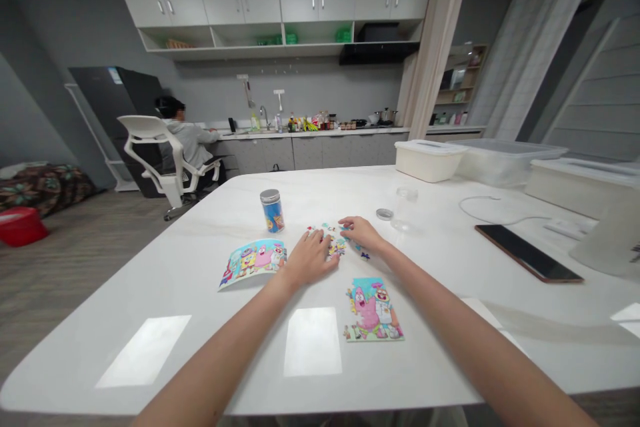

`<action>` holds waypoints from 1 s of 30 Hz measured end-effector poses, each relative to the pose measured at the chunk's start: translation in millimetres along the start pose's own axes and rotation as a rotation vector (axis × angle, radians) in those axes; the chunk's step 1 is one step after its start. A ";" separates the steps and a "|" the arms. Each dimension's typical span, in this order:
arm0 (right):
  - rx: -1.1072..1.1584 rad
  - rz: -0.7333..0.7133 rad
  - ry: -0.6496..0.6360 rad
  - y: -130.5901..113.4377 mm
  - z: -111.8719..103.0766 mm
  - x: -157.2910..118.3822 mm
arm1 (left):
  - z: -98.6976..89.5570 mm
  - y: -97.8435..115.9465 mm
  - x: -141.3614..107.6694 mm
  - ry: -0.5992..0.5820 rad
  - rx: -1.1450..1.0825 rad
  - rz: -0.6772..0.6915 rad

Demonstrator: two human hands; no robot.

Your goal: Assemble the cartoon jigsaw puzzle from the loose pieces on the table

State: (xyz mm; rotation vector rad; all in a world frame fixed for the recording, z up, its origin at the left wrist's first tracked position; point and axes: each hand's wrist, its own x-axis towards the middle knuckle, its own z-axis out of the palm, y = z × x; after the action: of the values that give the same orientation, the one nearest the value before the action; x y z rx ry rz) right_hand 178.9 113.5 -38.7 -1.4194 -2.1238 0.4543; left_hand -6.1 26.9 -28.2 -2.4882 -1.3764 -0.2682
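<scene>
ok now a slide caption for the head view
Left hand and right hand at loose puzzle pieces, a partly assembled puzzle nearer the camera, a picture sheet to the left.

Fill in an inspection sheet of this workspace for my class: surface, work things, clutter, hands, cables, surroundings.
Surface: glossy white table, with bright reflections.
Work things: loose puzzle pieces, scattered; partly assembled puzzle nearer the wearer; curled picture sheet at left; lidded canister.
Clutter: clear jar, loose lid, phone, storage boxes.
Hands: left hand and right hand at the pieces; grip unclear.
Cables: white cable beyond the phone.
Surroundings: seated person beside a kitchen counter.
</scene>
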 end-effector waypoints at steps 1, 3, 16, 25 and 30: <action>0.001 0.003 0.002 0.4 -1.7 -1.6 | -0.6 0.1 -1.9 0.006 -0.005 0.003; 0.004 0.003 0.010 2.0 -5.1 -3.9 | -1.8 0.0 -4.2 0.013 -0.016 0.018; 0.031 -0.015 -0.063 9.8 -10.2 -4.0 | -8.7 3.3 -3.7 0.012 -0.042 0.067; 0.068 -0.049 -0.077 -8.8 -28.9 -8.7 | -8.7 0.8 -1.9 0.065 -0.065 0.059; 0.253 -0.197 -0.324 -16.0 -44.4 -34.5 | -19.7 -4.3 0.8 0.102 -0.095 0.035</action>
State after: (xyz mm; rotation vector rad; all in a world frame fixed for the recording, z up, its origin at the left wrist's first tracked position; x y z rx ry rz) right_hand 204.2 74.7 -3.1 -1.0390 -2.3285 0.8890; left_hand -9.9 23.1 -8.8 -2.5337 -1.3072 -0.4565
